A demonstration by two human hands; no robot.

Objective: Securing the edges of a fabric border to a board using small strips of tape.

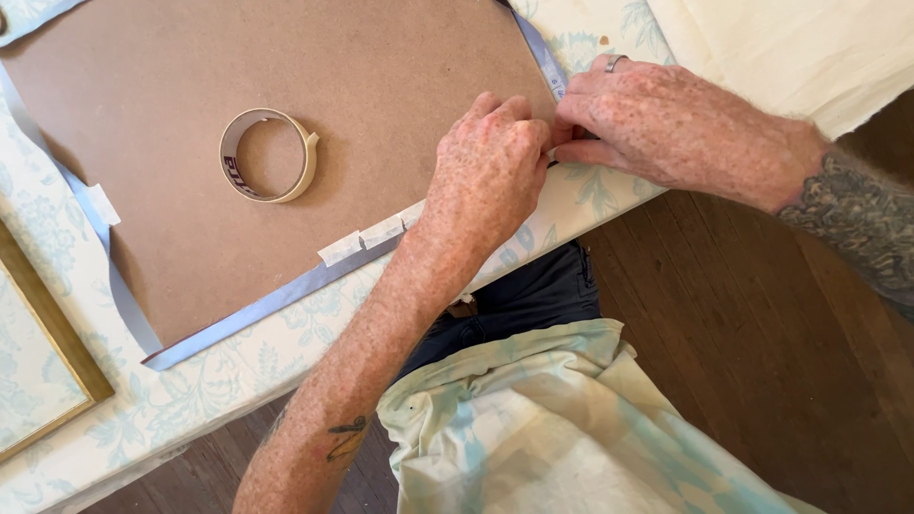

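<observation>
A brown hardboard backing panel (pixel 286 57) lies face down on the table, edged by a grey-blue mat border (pixel 257 309). My left hand (pixel 487 171) presses down on the panel's near right corner, fingers curled. My right hand (pixel 666 128), a ring on one finger, meets it at that corner, and its fingertips pinch something small at the edge that I cannot make out. A roll of cream masking tape (pixel 268 154) rests on the panel to the left of my hands. Two short tape pieces (pixel 362 240) hold the panel's near edge.
A pale floral cloth (pixel 190 400) covers the table. A gold picture frame (pixel 57 352) lies at the left edge. More tape (pixel 103 205) sits on the panel's left side. Cream fabric (pixel 809 48) is at the top right, dark wood floor (pixel 743 333) below.
</observation>
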